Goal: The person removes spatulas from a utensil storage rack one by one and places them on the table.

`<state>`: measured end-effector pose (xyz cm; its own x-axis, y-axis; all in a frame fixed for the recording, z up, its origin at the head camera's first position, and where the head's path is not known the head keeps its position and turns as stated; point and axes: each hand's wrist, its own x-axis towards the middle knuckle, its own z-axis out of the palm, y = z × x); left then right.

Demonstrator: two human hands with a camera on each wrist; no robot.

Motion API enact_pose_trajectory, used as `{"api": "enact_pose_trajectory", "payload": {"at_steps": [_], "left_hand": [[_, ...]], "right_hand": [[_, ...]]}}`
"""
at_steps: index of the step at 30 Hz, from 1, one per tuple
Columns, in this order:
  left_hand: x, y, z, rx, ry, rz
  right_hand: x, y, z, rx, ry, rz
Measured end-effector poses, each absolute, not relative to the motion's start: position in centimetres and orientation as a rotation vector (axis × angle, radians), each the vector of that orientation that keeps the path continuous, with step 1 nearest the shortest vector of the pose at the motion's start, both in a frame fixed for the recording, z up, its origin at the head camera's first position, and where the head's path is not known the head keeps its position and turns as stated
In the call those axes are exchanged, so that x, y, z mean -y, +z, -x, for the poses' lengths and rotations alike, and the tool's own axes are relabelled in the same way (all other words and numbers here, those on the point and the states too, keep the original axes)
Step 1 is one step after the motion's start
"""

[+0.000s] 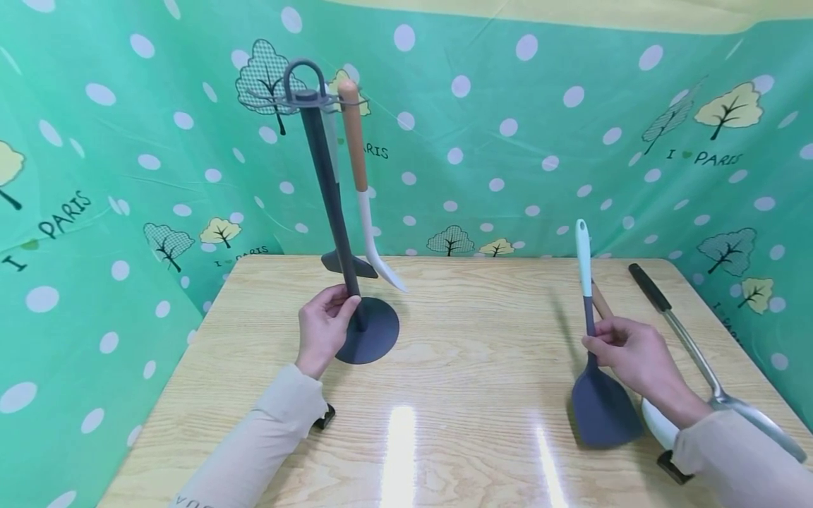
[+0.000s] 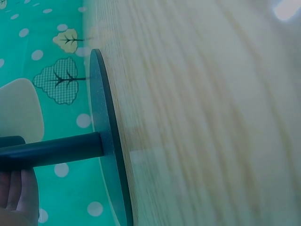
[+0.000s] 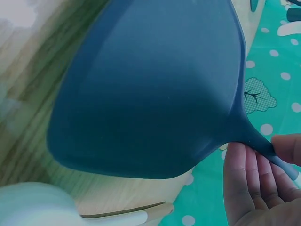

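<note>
A black utensil stand (image 1: 376, 341) with a round base and a ring of hooks stands on the left. My left hand (image 1: 325, 324) grips its pole low down, just above the base. From the ring hang a wooden-handled white utensil (image 1: 365, 212) and a dark-headed utensil (image 1: 332, 262) with a pale handle, partly behind the pole. On the right, my right hand (image 1: 635, 353) pinches a spatula (image 1: 603, 413) by its neck. Its broad dark blade points down and its mint handle points up. The right wrist view shows the spatula blade (image 3: 155, 89) large, thumb and fingers at its neck.
Beside the right hand lie a metal utensil (image 1: 692, 346) with a black handle and a white ladle (image 1: 660, 422) with a wooden handle, partly hidden by hand and spatula. Green patterned cloth (image 1: 483, 141) hangs behind and left of the wooden table (image 1: 470, 367).
</note>
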<state>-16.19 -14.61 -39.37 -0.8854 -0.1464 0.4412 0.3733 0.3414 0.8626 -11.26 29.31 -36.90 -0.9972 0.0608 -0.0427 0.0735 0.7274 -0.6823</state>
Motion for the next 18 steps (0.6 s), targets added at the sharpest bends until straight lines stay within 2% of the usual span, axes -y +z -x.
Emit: {"api": "enact_pose_trajectory", "payload": {"at_steps": [18], "left_hand": [[14.6,-39.3,16.1,2.162,-1.573,0.201]], "right_hand": [[-30.3,-38.2,10.8,-2.804,-1.030,-0.180]]}}
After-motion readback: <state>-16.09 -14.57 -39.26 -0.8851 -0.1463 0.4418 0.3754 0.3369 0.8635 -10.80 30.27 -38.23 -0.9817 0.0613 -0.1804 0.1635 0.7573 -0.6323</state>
